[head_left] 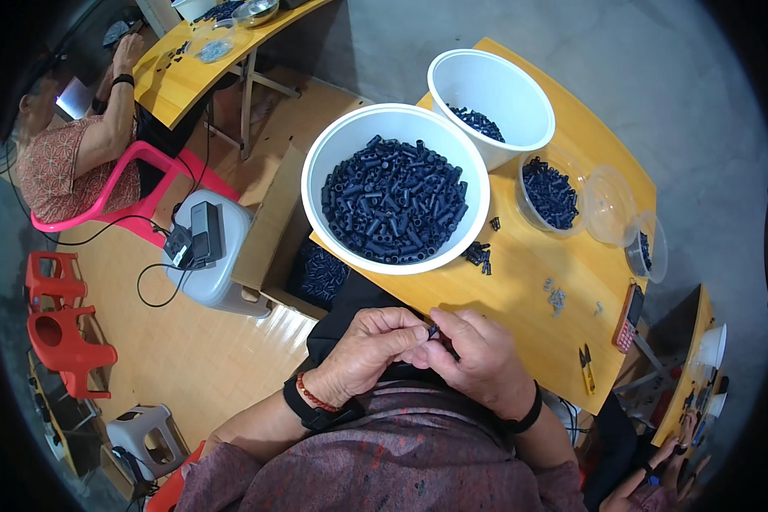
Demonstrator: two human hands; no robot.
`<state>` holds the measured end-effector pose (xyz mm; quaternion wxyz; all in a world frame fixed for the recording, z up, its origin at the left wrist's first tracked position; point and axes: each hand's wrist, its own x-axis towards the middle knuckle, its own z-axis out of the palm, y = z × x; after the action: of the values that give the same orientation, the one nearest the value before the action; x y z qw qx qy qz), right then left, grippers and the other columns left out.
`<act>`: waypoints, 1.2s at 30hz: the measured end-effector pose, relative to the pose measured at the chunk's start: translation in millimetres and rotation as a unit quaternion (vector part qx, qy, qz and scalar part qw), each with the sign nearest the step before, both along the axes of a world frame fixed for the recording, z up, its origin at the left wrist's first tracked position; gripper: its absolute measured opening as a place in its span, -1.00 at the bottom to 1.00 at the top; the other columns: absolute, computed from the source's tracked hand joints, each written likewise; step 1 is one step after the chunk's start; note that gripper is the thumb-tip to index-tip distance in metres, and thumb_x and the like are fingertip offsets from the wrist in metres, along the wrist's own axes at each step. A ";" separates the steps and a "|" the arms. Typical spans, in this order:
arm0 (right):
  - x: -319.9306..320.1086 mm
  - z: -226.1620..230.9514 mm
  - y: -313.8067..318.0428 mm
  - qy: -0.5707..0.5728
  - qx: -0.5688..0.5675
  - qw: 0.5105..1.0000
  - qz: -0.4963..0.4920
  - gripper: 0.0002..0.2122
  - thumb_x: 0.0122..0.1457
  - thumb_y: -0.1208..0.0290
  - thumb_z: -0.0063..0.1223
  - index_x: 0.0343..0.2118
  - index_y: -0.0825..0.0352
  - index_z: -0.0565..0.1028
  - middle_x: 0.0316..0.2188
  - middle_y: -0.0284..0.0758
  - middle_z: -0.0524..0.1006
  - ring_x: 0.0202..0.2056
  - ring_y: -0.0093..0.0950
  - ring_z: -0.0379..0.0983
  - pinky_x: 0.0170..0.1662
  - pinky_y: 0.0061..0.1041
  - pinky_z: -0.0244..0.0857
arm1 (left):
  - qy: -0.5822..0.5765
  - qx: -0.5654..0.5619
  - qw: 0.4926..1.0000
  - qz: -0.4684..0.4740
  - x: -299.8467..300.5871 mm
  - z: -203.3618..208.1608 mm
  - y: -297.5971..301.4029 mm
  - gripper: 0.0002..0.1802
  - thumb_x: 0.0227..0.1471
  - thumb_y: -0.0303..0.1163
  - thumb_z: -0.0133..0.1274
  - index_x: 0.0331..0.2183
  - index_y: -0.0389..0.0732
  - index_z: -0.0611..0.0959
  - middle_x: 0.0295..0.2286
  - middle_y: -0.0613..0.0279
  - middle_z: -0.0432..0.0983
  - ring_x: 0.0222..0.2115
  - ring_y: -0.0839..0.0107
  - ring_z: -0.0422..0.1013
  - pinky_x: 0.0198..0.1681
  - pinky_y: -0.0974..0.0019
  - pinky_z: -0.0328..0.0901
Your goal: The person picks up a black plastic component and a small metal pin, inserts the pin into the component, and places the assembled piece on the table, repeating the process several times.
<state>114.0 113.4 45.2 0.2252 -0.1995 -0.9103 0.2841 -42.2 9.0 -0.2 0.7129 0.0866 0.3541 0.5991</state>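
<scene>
Close in front of my body, my left hand (377, 348) and my right hand (484, 357) meet fingertip to fingertip. Between them they pinch a small dark plastic piece (433, 330), mostly covered by the fingers. Just beyond stands a large white tub (401, 124), filled with short dark tubular pieces (392, 200). A few loose dark pieces (480, 256) lie on the yellow table (520, 341) by its base. Farther right on the table are small greyish clear bits (556, 299). Yellow-handled snips (587, 371) lie near its right edge.
Behind stands a second white tub (495, 77); clear tubs (520, 194) of dark pieces sit rightward. A red phone (629, 317) lies at the edge. Left are an open cardboard box (264, 222), a grey stool (222, 282) with cables, and a seated person (81, 166).
</scene>
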 end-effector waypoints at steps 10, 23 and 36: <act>2.4 -7.1 -8.8 -0.039 0.109 0.993 0.031 -0.68 -0.01 0.42 0.20 -0.20 0.48 0.49 -0.51 -0.29 0.42 -0.50 -0.40 0.45 -0.45 -0.49 0.36 | 0.144 0.052 0.988 0.036 9.2 -1.3 -4.8 -0.93 0.11 -0.56 0.07 -0.36 -0.36 0.62 -0.46 0.26 0.56 -0.45 0.58 0.46 -0.32 0.50 0.38; 13.0 -7.0 -13.4 -0.025 0.021 0.998 0.053 -0.62 0.01 0.38 0.27 -0.14 0.48 0.47 -0.49 -0.26 0.48 -0.48 -0.37 0.46 -0.43 -0.49 0.37 | 0.189 0.017 0.982 -0.005 8.8 10.6 -2.4 -0.91 0.02 -0.66 0.00 -0.49 -0.34 0.58 -0.51 0.24 0.53 -0.48 0.54 0.45 -0.35 0.49 0.36; 83.0 15.3 2.3 0.096 -0.114 0.965 -0.217 -0.91 0.07 0.65 0.18 -0.34 0.45 0.56 -0.55 -0.26 0.54 -0.53 -0.51 0.48 -0.45 -0.61 0.31 | 0.057 -0.152 0.880 0.447 -37.6 3.5 0.3 -0.65 0.19 -0.03 -0.07 -0.27 -0.14 0.43 -0.42 0.27 0.43 -0.42 0.38 0.35 -0.27 0.22 0.34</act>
<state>197.0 115.6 60.5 0.3435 -0.3885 -0.7811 0.3477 -79.7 9.2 3.3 0.3523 -0.1561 0.4821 0.7868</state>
